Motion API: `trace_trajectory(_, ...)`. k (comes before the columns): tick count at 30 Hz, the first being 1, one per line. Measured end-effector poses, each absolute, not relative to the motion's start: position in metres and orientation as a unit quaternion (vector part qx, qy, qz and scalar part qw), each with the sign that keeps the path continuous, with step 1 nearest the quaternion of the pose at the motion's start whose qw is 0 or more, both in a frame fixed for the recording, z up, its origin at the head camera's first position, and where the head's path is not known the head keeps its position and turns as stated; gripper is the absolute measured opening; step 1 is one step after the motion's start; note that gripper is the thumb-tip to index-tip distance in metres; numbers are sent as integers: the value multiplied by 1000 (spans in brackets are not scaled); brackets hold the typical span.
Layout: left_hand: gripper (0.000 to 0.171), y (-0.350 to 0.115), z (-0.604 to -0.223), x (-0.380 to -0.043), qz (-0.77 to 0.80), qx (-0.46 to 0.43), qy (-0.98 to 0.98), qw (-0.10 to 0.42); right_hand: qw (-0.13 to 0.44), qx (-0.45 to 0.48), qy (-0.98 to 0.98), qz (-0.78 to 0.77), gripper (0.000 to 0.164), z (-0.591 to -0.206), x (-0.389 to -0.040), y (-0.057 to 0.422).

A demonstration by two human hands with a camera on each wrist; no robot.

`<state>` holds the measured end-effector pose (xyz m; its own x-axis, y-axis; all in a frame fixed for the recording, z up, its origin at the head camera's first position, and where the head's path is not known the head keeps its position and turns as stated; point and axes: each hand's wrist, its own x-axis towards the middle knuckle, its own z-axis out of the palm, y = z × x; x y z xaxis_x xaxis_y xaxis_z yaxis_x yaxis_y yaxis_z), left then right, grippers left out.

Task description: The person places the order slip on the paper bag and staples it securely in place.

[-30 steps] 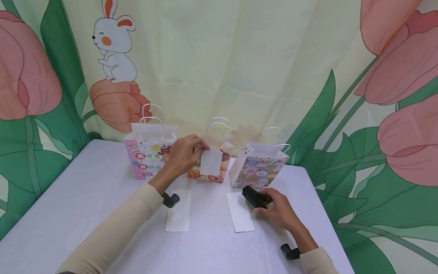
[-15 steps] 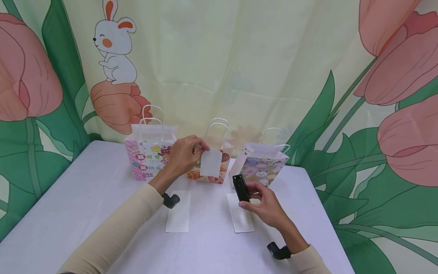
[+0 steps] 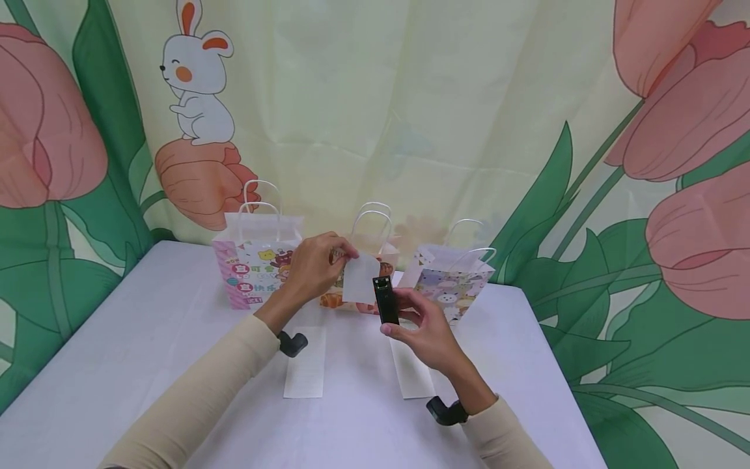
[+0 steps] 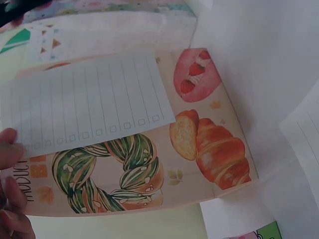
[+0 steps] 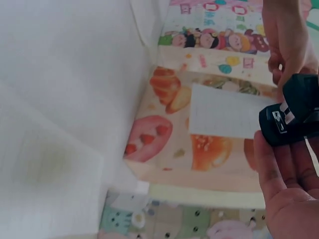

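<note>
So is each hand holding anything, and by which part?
Left hand: a paper slip, near an upper corner. Right hand: a black stapler, by its side and lower end.

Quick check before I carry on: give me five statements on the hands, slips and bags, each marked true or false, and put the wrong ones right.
1. The left hand pinches a lined slip in front of the middle bag. True.
2. The right hand holds nothing. False: it grips a black tool.
3. One slip and another slip lie on the table. True.
4. Only two bags stand on the table. False: there are three, counting the pink bag and the animal-print bag.
5. The middle bag's front shows a croissant. True.
</note>
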<state>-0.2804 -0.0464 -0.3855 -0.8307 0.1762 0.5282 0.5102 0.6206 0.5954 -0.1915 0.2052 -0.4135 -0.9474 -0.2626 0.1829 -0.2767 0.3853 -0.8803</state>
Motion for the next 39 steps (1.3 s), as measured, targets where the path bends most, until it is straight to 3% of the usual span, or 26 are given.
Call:
trace_trajectory(5, 6, -47, -386, -280, -387, -199, -874, 217, 42, 164, -826, 537, 59, -405, -199, 189)
trace_trajectory(22, 8, -47, -385, -279, -383, -202, -875, 216, 133, 187, -797, 559, 60, -377, -228, 164)
trace_trajectory(39, 9, -47, -385, -280, -375, -204, -879, 213, 187, 215, -790, 543, 59, -359, -248, 149)
